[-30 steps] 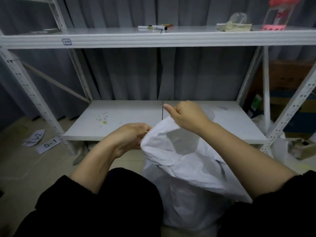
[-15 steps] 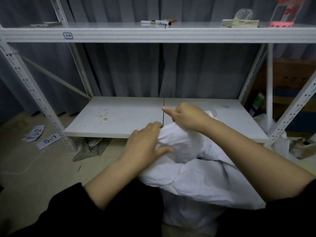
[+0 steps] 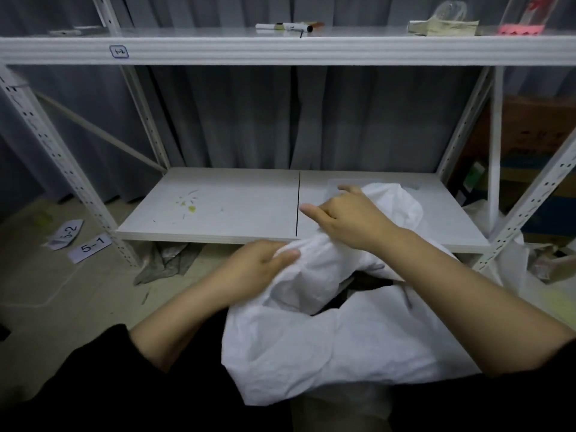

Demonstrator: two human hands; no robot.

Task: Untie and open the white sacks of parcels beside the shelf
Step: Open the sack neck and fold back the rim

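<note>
A white woven sack [image 3: 327, 347] stands on the floor right in front of me, before the lower shelf board [image 3: 218, 213]. Its mouth is bunched and folded over, with a dark gap [image 3: 361, 288] showing into the inside. My left hand [image 3: 258, 269] grips the near left edge of the mouth, thumb over the cloth. Further back, my right hand [image 3: 346, 216] clutches the far rim, with one finger pointing left. What lies inside the sack is too dark to tell.
The white metal shelf [image 3: 286, 49] has markers [image 3: 283, 26] and small items on its upper board. Paper labels [image 3: 88, 246] and a crumpled grey bag [image 3: 165, 260] lie on the floor at left. More white sacks [image 3: 511, 254] and cardboard boxes stand at right.
The sack's raised mouth has come down and spread wider, and a dark opening now shows. My left hand moved right onto the near edge; my right hand moved further back and right with the rim.
</note>
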